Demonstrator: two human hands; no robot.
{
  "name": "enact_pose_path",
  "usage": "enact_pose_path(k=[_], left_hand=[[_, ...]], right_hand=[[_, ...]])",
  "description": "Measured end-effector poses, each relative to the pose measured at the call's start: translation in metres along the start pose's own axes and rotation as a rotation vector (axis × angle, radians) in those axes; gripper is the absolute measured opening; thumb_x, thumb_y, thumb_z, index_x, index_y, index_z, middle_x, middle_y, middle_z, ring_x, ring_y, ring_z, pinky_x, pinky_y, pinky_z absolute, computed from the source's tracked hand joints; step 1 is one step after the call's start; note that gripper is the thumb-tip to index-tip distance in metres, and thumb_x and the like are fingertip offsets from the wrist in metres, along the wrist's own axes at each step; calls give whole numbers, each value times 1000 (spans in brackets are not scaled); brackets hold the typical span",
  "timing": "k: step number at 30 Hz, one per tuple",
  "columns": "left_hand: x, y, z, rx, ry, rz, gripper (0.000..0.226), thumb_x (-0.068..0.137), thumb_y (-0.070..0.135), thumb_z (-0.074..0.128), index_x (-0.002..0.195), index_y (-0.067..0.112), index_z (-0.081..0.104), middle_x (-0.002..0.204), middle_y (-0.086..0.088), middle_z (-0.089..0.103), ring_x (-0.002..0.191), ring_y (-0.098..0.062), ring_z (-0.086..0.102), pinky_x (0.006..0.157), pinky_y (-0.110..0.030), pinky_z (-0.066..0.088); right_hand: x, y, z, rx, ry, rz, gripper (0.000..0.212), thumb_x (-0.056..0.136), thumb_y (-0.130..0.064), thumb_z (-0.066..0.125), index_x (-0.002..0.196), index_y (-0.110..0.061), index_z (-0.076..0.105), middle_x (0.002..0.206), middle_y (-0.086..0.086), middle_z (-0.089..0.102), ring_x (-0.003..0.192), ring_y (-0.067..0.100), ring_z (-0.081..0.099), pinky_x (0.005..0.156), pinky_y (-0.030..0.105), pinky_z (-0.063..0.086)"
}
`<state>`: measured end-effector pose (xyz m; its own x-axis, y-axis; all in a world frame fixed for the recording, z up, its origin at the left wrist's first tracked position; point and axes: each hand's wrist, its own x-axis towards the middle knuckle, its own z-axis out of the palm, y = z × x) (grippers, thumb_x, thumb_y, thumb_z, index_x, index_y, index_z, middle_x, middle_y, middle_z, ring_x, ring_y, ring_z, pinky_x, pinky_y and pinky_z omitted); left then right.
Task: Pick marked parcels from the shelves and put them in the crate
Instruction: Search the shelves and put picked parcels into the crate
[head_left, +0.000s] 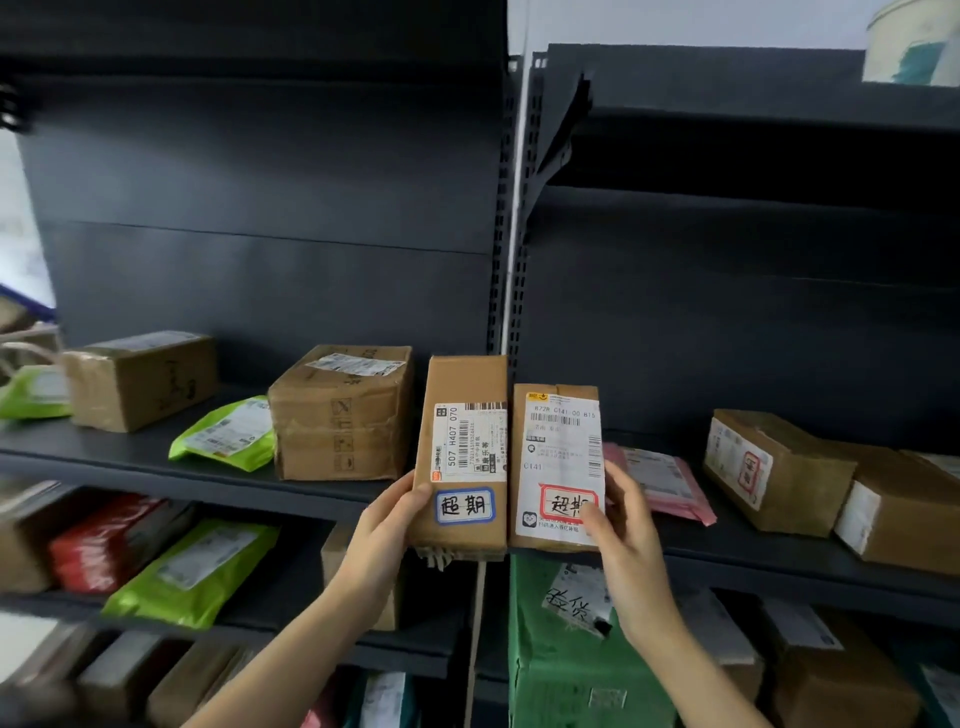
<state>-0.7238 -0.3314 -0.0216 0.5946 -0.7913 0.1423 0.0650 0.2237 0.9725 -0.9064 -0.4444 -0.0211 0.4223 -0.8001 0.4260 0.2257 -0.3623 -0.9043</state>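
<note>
Now the left hand (387, 525) grips the blue-labelled box (462, 395), the right hand (626, 540) the red-labelled box (558, 457); both still need crating, crate unseen.

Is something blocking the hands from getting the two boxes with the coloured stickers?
No, nothing is in between. The left hand holds the blue-sticker box, and the right hand holds the red-sticker box. The crate is not in view, so its path cannot be judged.

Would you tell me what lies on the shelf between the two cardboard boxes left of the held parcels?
A green mailer bag with a white label, in the head view.
</note>
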Motion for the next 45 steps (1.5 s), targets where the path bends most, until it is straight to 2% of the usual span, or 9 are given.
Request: enact_pose_path(k=[6, 12, 15, 18, 21, 26, 35, 39, 45], left_hand=[[-40, 11, -36, 20, 120, 24, 23, 94, 20, 47, 110, 23, 63, 96, 2, 75, 91, -12, 69, 85, -29, 50], [-78, 25, -98, 43, 263, 42, 22, 94, 22, 49, 111, 26, 62, 100, 1, 75, 92, -13, 70, 82, -28, 51], [-97, 33, -132, 66, 333, 65, 24, 93, 22, 47, 112, 24, 62, 100, 0, 74, 90, -12, 70, 75, -22, 52], [-114, 39, -171, 69, 407, 65, 23, 94, 22, 47, 112, 27, 62, 99, 4, 75, 96, -14, 68, 82, -27, 49], [-132, 47, -215, 67, 454, 63, 25, 95, 23, 45, 114, 27, 61, 102, 4, 74, 99, -14, 68, 89, -30, 47], [-162, 68, -304, 68, 558, 76, 24, 96, 20, 44, 110, 20, 63, 101, -2, 75, 96, -18, 68, 83, -27, 48], [-224, 95, -464, 117, 709, 76, 26, 97, 20, 42, 113, 17, 62, 102, -3, 74, 97, -21, 69, 89, -34, 49], [-255, 99, -516, 114, 782, 59, 26, 97, 22, 42, 114, 22, 61, 103, 0, 74, 99, -19, 68, 93, -36, 46], [-282, 95, -580, 93, 895, 20, 27, 98, 24, 41, 118, 20, 58, 105, 1, 74, 100, -17, 67, 91, -34, 47]], right_hand=[[-14, 3, 36, 68, -101, 19, 41, 91, -9, 51, 115, -42, 46, 116, -16, 58, 104, -3, 58, 81, 19, 47], [-29, 0, 101, 112, -253, 53, 38, 92, -12, 51, 108, -46, 45, 109, -19, 58, 93, -7, 60, 73, 12, 51], [-38, -4, 140, 151, -329, 78, 37, 92, -11, 51, 113, -41, 44, 111, -17, 58, 94, -2, 61, 67, 7, 49], [-48, -7, 182, 180, -390, 84, 38, 91, -11, 52, 120, -34, 44, 112, -14, 59, 92, -7, 63, 71, 10, 51], [-59, -10, 229, 180, -449, 95, 37, 91, -15, 53, 118, -39, 45, 113, -15, 60, 100, -1, 61, 80, 19, 52], [-86, -19, 327, 215, -542, 117, 38, 92, -12, 52, 122, -33, 44, 113, -12, 60, 93, -8, 61, 68, 8, 50], [-143, -29, 501, 247, -694, 119, 37, 92, -13, 52, 120, -37, 45, 114, -12, 61, 98, -4, 60, 76, 14, 50], [-164, -30, 566, 271, -797, 158, 38, 93, -10, 51, 119, -37, 45, 112, -13, 61, 89, -9, 62, 69, 12, 51], [-184, -22, 650, 282, -968, 158, 35, 93, -12, 51, 110, -42, 47, 116, -6, 61, 105, 9, 61, 68, 11, 51]])
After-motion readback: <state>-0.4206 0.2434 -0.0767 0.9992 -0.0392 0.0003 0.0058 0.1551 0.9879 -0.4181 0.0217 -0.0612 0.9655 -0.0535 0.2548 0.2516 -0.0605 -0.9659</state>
